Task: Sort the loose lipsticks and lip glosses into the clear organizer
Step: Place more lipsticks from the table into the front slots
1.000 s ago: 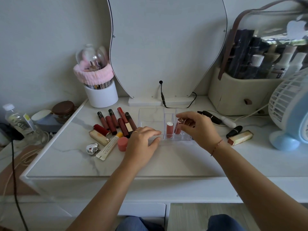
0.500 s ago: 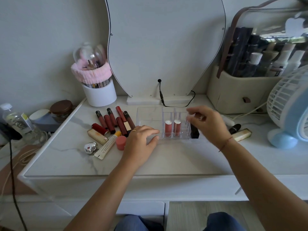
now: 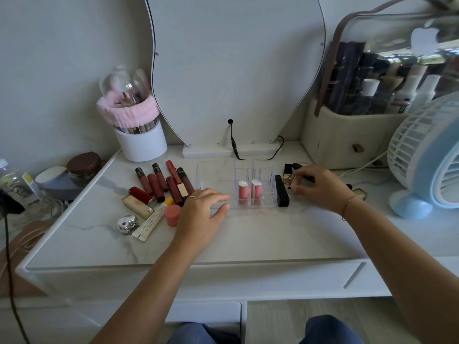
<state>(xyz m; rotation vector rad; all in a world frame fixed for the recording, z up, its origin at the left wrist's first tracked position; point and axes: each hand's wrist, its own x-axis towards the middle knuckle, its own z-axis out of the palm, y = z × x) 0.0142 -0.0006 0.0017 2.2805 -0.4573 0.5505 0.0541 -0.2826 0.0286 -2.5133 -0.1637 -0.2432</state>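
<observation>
1. The left hand lies flat, fingers loosely spread, fingertips touching the clear organizer at its front left edge.
2. The right hand curls just right of it, pinching a dark lipstick.
3. Two pink lipsticks stand upright inside; a black tube lies against its right wall; loose glosses lie to the left.

pink lipsticks, black tube, marbled white tabletop

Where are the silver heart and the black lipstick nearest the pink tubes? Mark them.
silver heart [image 3: 127,224], head view, middle of its shiny top.
black lipstick [image 3: 282,192], head view, middle of its front face.
</observation>
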